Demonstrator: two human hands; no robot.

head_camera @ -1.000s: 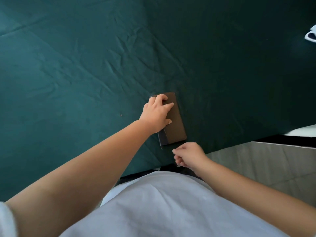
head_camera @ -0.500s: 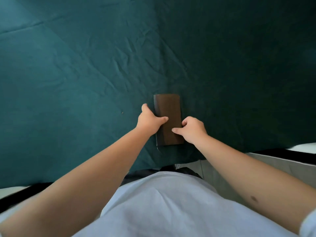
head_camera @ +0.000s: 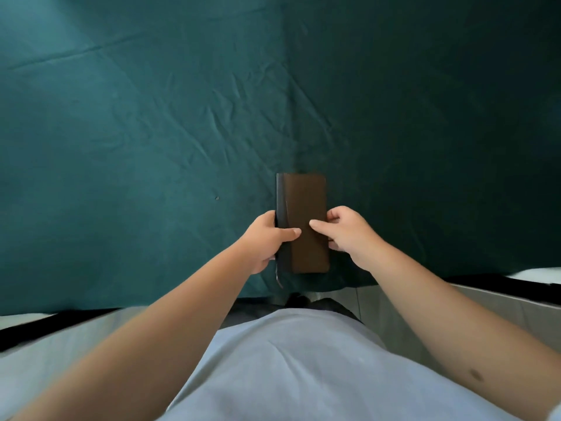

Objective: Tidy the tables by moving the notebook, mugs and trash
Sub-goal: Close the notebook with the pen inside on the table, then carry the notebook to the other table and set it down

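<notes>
A brown notebook (head_camera: 306, 205) with a dark spine and a ribbon hanging from its near end is over the near part of the table covered in dark green cloth (head_camera: 136, 147). My left hand (head_camera: 267, 238) grips its spine side, thumb across the cover. My right hand (head_camera: 343, 232) grips the opposite long edge, thumb on the cover. The notebook points straight away from me. Whether it rests on the cloth or is slightly raised I cannot tell. No mugs or trash are in view.
The table's near edge (head_camera: 91, 305) runs just in front of my body. Grey tiled floor (head_camera: 394, 311) shows below it on the right. A pale surface (head_camera: 534, 273) with a dark band shows at the right edge.
My right hand came up from near my body and took the notebook's right edge. My left hand shifted from on top to the spine side. The notebook was straightened to point away from me.
</notes>
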